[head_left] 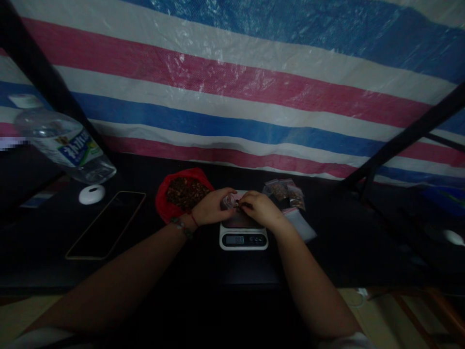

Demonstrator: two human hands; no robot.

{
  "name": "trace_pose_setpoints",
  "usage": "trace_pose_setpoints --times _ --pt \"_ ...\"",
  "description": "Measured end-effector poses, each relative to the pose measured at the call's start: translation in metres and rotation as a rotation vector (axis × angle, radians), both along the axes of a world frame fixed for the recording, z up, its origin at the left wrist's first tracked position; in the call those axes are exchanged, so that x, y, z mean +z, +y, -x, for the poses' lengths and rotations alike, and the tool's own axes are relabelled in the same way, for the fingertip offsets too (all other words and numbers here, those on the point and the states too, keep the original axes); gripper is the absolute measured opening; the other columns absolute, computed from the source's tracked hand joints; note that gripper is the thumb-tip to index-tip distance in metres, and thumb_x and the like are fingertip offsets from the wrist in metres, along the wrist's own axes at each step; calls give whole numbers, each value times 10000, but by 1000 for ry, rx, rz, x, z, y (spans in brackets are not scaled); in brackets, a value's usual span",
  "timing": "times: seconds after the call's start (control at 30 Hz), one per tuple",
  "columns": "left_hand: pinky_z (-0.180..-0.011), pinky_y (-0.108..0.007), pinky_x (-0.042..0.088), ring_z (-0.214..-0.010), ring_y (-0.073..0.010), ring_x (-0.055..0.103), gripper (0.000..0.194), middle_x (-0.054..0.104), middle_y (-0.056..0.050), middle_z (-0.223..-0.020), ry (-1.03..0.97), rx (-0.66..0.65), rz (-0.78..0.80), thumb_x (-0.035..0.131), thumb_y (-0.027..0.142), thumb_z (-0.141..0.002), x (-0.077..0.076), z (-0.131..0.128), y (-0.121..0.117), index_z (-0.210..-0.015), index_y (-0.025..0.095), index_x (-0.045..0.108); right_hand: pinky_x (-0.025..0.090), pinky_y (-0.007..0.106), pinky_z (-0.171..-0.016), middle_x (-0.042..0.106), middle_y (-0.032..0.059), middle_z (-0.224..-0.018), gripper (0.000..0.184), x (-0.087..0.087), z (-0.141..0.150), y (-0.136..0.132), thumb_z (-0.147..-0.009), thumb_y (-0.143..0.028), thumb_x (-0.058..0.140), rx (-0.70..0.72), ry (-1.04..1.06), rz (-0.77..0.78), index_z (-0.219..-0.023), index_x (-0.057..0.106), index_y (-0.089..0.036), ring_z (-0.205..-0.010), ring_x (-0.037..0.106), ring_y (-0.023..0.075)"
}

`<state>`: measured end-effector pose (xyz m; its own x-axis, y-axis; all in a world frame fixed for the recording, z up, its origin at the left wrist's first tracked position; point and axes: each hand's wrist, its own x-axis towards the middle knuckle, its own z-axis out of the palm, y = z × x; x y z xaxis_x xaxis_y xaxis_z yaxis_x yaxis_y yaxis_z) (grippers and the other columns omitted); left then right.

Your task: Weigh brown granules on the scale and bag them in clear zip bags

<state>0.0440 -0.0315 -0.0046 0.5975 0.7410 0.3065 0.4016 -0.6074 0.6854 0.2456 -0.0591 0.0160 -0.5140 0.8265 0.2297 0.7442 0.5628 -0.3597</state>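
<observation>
Above the kitchen scale (244,241), my left hand (211,206) closes its thumb and fingers on a small clear plastic bag (228,201). My right hand (262,208) is right beside it, fingertips pinched around dark brown bits (246,205) at the bag's mouth. The exact kind of these bits is too dim to make out. The scale's display is lit, but I cannot read it surely. To the left of my left hand lies a red plastic bag (162,196), spread wide and full of brown, chopped-looking pieces (186,192).
Filled zip bags (279,190) and a flat clear bag (301,225) lie to the right. At left are a phone (107,225), a white earbud case (91,194) and a large plastic bottle (65,140). Striped plastic sheeting (232,87) hangs behind the black table (160,271); dark metal bars (403,131) flank it.
</observation>
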Motion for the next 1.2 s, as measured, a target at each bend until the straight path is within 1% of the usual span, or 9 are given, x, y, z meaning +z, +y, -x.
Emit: trace_pose_setpoints --times 0.13,0.3,0.47,0.57,0.77,0.83,0.93,1.1,1.2 --pt "-902 -359 480 -1016 -237 618 500 640 -92 -1127 13 16 -8 653 343 -725 -1 -2 0 -1176 156 546 480 308 -847 689 64 -925 155 1 -2 1 -801 -80 601 -18 73 -4 -864 710 -170 -898 620 175" --pt "-905 -362 474 -1007 -237 618 463 649 -80 -1100 17 12 -44 651 337 -729 0 -10 -5 -1152 178 551 496 292 -807 690 50 -911 121 5 -3 0 -793 -137 638 -107 337 -93 -868 712 -196 -871 636 164" --pt "-842 -357 487 -948 -236 621 380 650 -68 -1025 1 37 -73 647 317 -719 1 -19 -9 -1063 175 572 503 287 -810 695 38 -925 107 7 9 -5 -790 -181 652 -56 504 -70 -873 713 -211 -884 638 157" --pt "-828 -335 486 -931 -217 619 339 645 -55 -1000 -34 26 -81 622 258 -714 0 -21 -10 -1038 175 568 504 296 -817 699 35 -919 119 5 17 -6 -775 -153 646 -29 510 -10 -851 716 -213 -879 643 159" --pt "-799 -309 489 -900 -193 625 364 650 -42 -1006 -116 79 -36 616 241 -709 -4 -20 -10 -1062 180 550 517 295 -780 696 30 -923 201 0 18 -5 -753 -157 639 -91 564 120 -937 695 -216 -838 654 156" --pt "-768 -298 491 -870 -188 626 363 649 -37 -974 -127 84 -17 621 231 -698 -5 -19 -9 -1049 176 548 511 297 -807 684 35 -947 191 2 18 -6 -766 -137 609 -50 552 91 -921 690 -212 -875 646 156" --pt "-754 -299 489 -856 -190 621 369 642 -36 -954 -129 84 -12 629 228 -682 -6 -19 -9 -1039 172 549 491 306 -851 644 51 -996 225 6 19 -7 -776 -68 536 7 476 -29 -872 687 -203 -947 613 157" --pt "-800 -315 477 -890 -197 611 375 637 -46 -982 -185 43 27 614 204 -681 -7 -20 -7 -1049 165 554 502 302 -807 663 31 -910 167 7 25 -9 -803 -114 569 -41 380 -56 -881 678 -214 -863 628 156" --pt "-808 -317 469 -884 -191 599 351 629 -42 -960 -293 36 127 613 217 -691 -8 -17 -4 -1032 156 557 499 320 -852 684 37 -986 197 6 27 -10 -860 -164 530 -66 382 -104 -983 668 -231 -919 635 167"
